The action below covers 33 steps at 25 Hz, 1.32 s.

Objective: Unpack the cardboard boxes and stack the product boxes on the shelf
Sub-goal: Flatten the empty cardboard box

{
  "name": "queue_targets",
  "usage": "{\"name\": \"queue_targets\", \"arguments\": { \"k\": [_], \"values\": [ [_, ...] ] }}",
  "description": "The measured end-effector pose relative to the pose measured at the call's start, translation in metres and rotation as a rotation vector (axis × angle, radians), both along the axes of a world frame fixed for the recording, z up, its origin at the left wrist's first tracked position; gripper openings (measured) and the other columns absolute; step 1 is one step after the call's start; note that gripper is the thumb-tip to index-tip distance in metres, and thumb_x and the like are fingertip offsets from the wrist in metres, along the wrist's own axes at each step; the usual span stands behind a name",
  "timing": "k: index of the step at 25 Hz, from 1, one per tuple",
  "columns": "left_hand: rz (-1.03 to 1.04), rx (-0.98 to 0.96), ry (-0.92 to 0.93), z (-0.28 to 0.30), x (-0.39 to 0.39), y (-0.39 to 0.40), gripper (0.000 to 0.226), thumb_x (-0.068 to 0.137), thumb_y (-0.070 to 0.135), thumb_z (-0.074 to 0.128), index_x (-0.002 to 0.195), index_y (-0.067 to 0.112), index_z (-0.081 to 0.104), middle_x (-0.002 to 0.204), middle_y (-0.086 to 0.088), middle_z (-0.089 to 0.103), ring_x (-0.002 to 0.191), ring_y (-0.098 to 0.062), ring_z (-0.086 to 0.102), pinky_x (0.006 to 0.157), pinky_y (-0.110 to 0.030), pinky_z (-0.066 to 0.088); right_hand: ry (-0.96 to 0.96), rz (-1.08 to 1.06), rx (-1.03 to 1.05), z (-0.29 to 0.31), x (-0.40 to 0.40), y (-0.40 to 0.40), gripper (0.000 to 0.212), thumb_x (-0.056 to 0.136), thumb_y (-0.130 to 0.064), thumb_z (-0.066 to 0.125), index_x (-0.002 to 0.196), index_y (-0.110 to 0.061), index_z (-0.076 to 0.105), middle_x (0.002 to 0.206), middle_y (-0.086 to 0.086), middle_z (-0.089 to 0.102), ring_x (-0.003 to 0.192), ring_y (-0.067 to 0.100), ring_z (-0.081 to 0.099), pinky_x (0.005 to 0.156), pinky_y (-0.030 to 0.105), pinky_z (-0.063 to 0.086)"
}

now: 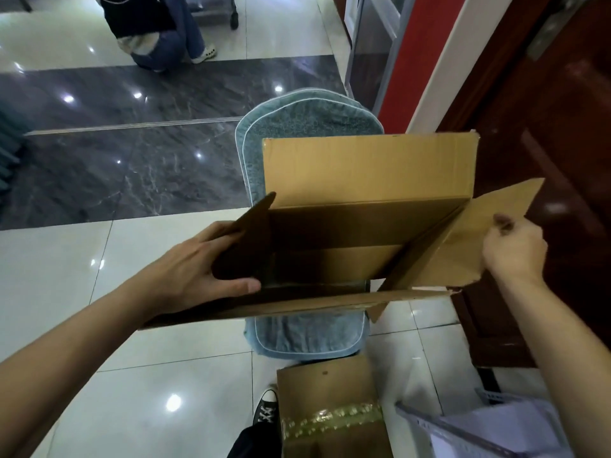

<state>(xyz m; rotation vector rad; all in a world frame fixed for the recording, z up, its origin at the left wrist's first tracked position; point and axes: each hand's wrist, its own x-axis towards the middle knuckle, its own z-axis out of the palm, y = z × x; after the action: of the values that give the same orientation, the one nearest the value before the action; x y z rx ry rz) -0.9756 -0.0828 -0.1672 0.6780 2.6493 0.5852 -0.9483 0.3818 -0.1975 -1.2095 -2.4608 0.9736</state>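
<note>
We hold an open cardboard box (363, 226) up by its side flaps, above a blue mat (307, 117).

Nearest us, a second box (330, 408) sits by our shoe (266, 404). Our left hand (195, 272) clasps the left flap (248, 239), thumb inside; our right hand (512, 252) pinches the right flap (479, 239). The box looks empty, though shadow hides part, so likely light and floppy; the flap folds suit gripping. Beyond lie glossy floor tiles (99, 160) and a crouching person (158, 28).

Two cardboard boxes (367, 173) (330, 404), one mat (307, 117), two hands (185, 272) (512, 249).
</note>
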Motion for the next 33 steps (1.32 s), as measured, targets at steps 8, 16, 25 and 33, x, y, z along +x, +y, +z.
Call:
{"name": "queue_targets", "arguments": {
  "k": [8, 16, 25, 33],
  "values": [
    [-0.217, -0.238, 0.299, -0.004, 0.049, -0.010, 0.063, 0.089, 0.037, 0.065, 0.147, 0.024, 0.044, 0.150, 0.004, 0.040, 0.112, -0.021, 0.064, 0.073, -0.033, 0.058, 0.086, -0.228, -0.130, 0.032, 0.002, -0.034, 0.036, 0.099, -0.011, 0.050, 0.131, -0.010, 0.064, 0.134, 0.019, 0.061, 0.123, 0.038, 0.058, 0.102, 0.039, 0.048],
    [-0.100, -0.173, 0.612, 0.015, 0.044, -0.019, 0.068, 0.094, 0.015, 0.064, 0.155, 0.024, 0.035, 0.090, 0.001, 0.072, 0.080, -0.027, 0.066, 0.078, -0.043, 0.048, 0.042, 0.066, -0.084, 0.053, 0.068, -0.038, 0.041, 0.102, -0.022, 0.035, 0.127, -0.019, 0.067, 0.135, 0.013, 0.061, 0.126, 0.035, 0.052, 0.105, 0.044, 0.039],
    [0.014, -0.287, 0.717, 0.047, 0.058, -0.020, 0.034, 0.099, 0.037, 0.032, 0.110, 0.023, 0.061, 0.088, -0.001, 0.063, 0.076, -0.029, 0.059, 0.077, -0.045, 0.038, -0.049, 0.284, 0.366, 0.052, 0.150, -0.048, 0.038, 0.089, -0.039, 0.073, 0.120, -0.017, 0.068, 0.125, 0.010, 0.060, 0.106, 0.036, 0.060, 0.091, 0.049, 0.050],
    [-0.039, -0.186, 0.779, 0.083, 0.054, -0.023, 0.033, 0.099, 0.037, 0.032, 0.111, 0.022, 0.059, 0.094, -0.001, 0.060, 0.080, -0.029, 0.055, 0.082, -0.048, 0.036, -0.013, 0.257, 0.624, 0.055, 0.196, -0.054, 0.031, 0.092, -0.046, 0.066, 0.109, -0.021, 0.068, 0.130, 0.008, 0.060, 0.136, 0.029, 0.044, 0.115, 0.054, 0.022]
  ]
}}
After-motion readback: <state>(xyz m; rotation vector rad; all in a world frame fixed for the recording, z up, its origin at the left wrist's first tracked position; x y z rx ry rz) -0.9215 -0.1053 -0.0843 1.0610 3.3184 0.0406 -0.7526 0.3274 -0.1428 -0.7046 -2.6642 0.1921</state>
